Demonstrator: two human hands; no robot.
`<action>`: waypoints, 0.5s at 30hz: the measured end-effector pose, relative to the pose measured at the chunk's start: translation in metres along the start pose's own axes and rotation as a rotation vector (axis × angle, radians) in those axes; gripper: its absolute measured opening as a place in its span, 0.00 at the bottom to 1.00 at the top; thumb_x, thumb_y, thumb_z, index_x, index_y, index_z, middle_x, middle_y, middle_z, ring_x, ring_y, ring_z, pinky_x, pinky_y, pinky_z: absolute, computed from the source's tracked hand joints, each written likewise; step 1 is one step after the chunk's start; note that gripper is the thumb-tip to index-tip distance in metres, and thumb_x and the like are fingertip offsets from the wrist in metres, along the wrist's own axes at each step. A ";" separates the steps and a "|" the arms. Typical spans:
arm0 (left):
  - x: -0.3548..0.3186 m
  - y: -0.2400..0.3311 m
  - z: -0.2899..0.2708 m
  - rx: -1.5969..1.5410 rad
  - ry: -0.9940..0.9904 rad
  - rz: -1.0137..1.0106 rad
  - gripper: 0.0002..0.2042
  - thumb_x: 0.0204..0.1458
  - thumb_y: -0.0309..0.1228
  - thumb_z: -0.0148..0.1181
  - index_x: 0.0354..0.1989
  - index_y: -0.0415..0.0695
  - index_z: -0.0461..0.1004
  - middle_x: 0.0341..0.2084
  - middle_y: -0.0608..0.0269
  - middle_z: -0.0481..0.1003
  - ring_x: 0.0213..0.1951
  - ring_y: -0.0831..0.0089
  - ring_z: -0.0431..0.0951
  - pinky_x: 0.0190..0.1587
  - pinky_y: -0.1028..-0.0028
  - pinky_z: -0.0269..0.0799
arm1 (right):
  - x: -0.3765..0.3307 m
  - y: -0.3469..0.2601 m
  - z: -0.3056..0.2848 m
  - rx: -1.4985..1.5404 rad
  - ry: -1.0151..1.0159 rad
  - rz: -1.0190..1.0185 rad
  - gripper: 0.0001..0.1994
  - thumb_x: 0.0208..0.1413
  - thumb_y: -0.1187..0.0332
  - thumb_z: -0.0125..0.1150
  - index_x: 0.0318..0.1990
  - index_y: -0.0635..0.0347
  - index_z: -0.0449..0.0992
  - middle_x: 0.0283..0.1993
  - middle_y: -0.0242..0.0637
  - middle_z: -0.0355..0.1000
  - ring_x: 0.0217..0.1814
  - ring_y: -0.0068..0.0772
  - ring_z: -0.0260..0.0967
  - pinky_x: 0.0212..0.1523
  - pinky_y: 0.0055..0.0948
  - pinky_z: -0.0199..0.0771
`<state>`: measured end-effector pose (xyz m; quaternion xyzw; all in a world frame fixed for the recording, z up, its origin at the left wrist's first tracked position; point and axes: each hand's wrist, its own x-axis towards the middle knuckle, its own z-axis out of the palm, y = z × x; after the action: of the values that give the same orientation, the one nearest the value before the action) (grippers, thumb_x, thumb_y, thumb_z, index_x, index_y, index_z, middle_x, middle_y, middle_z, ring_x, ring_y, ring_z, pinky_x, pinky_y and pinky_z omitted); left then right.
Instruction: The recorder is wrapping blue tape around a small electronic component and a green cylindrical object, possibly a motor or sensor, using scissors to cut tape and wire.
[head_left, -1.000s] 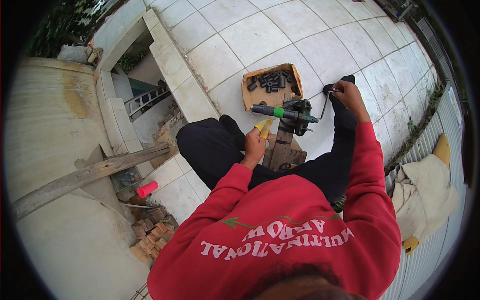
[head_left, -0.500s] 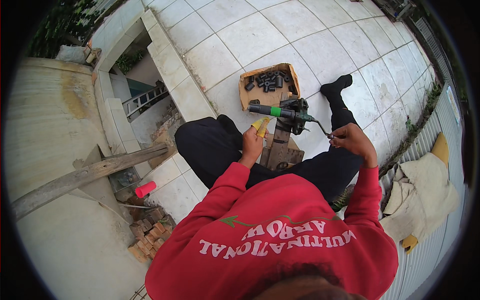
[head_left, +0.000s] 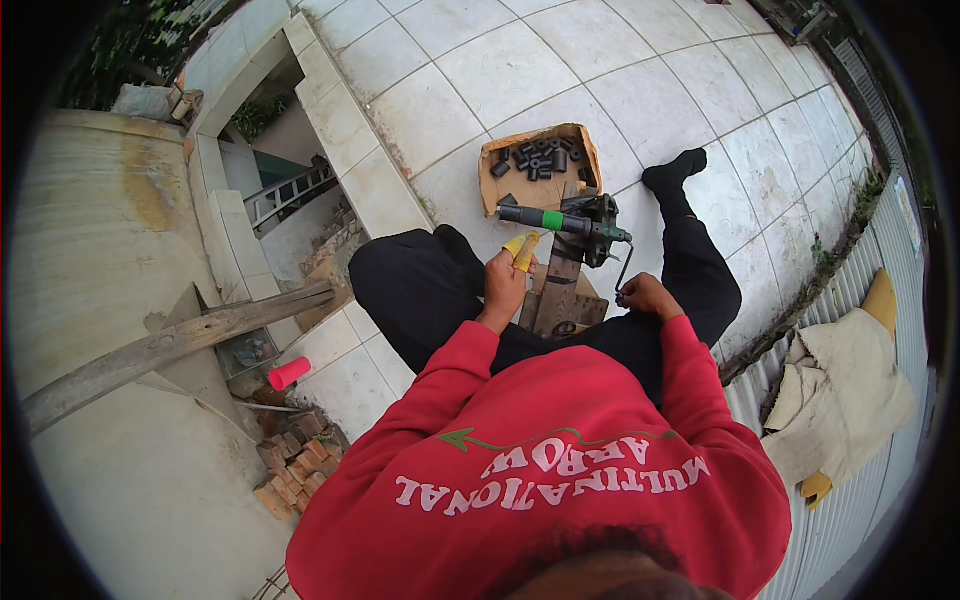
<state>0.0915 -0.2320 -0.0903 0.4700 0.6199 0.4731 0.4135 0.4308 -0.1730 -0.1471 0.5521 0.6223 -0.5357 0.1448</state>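
A dark green hand-cranked machine (head_left: 603, 232) is fixed on a wooden stand (head_left: 557, 300) between my legs. A black cylinder with a bright green band (head_left: 552, 221) sticks out of its left side. My right hand (head_left: 648, 296) is closed round the end of the bent metal crank handle (head_left: 627, 264), low on the machine's right. My left hand (head_left: 505, 292) is closed on a folded yellow sheet (head_left: 522, 248), which sits just below the cylinder. Whether the sheet touches the cylinder I cannot tell.
Beyond the machine stands a cardboard box (head_left: 487, 170) of short black cylindrical pieces (head_left: 540, 158). On the left are a wooden pole (head_left: 180, 345), a red cup-shaped object (head_left: 289, 374) and stacked bricks (head_left: 298, 465). Pale cloth (head_left: 845, 385) lies by the corrugated sheet at right.
My right hand has swung the crank handle downward, nearer to my body and slightly left. My left hand and the yellow sheet have stayed about where they were.
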 end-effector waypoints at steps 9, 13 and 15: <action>-0.001 -0.008 -0.005 -0.005 0.031 0.011 0.07 0.62 0.19 0.54 0.43 0.32 0.79 0.28 0.59 0.81 0.28 0.73 0.82 0.33 0.73 0.76 | 0.108 0.013 -0.051 -0.068 0.158 0.044 0.12 0.40 0.68 0.80 0.35 0.59 0.88 0.27 0.37 0.81 0.25 0.30 0.77 0.31 0.31 0.79; 0.004 -0.001 0.001 -0.034 0.030 0.025 0.07 0.63 0.20 0.55 0.43 0.32 0.79 0.28 0.58 0.81 0.29 0.72 0.82 0.33 0.72 0.77 | 0.135 0.017 -0.093 -0.230 0.314 -0.001 0.13 0.41 0.69 0.78 0.38 0.56 0.89 0.33 0.43 0.83 0.35 0.40 0.82 0.42 0.38 0.81; 0.003 0.003 -0.003 -0.032 0.047 -0.005 0.07 0.63 0.21 0.55 0.43 0.32 0.79 0.28 0.58 0.81 0.28 0.72 0.82 0.34 0.72 0.77 | 0.136 -0.003 -0.111 -0.276 0.412 -0.069 0.12 0.41 0.69 0.77 0.37 0.56 0.88 0.34 0.44 0.83 0.36 0.44 0.82 0.42 0.39 0.81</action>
<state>0.0892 -0.2295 -0.0866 0.4505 0.6229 0.4929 0.4074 0.4266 -0.0080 -0.2074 0.6032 0.7243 -0.3264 0.0704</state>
